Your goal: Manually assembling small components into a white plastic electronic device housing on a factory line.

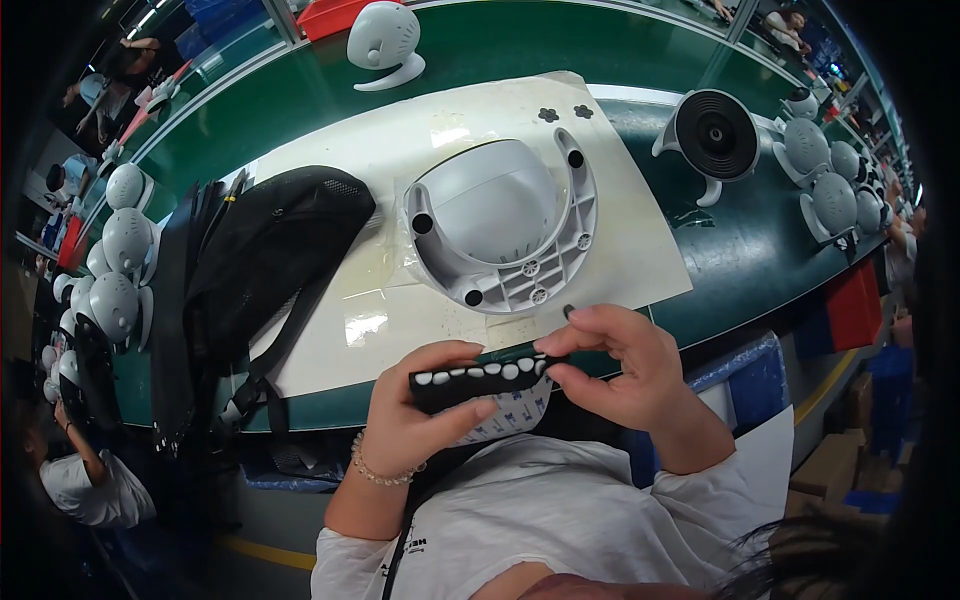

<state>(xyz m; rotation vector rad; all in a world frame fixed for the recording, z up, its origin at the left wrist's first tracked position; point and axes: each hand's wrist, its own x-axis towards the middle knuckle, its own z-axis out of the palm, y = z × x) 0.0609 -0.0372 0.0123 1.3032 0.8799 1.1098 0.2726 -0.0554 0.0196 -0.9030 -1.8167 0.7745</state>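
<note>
While both hands hover over the table [720, 270] edge, left hand [415, 415] fingers wrapped around a black strip of white pads [478, 380], right hand [625, 375] fingers pinching its end, grey fan base [505, 230] just beyond on white sheet [380, 330].

Strip [480, 375] between the fingers [455, 352]: black, with a row of white oval dots along it. Sheet [510, 418] under the fingers: white, patterned with small dark shapes. Housing [500, 225] just beyond the fingers: pale grey, black round pads at its tips. Mat [640, 230] beneath it: off-white, two black flower-shaped marks at its far edge. Counter [480, 50]: dark green. Bag [270, 260] left of the fingers: black mesh. Bracelet [380, 472]: pale beads.
</note>
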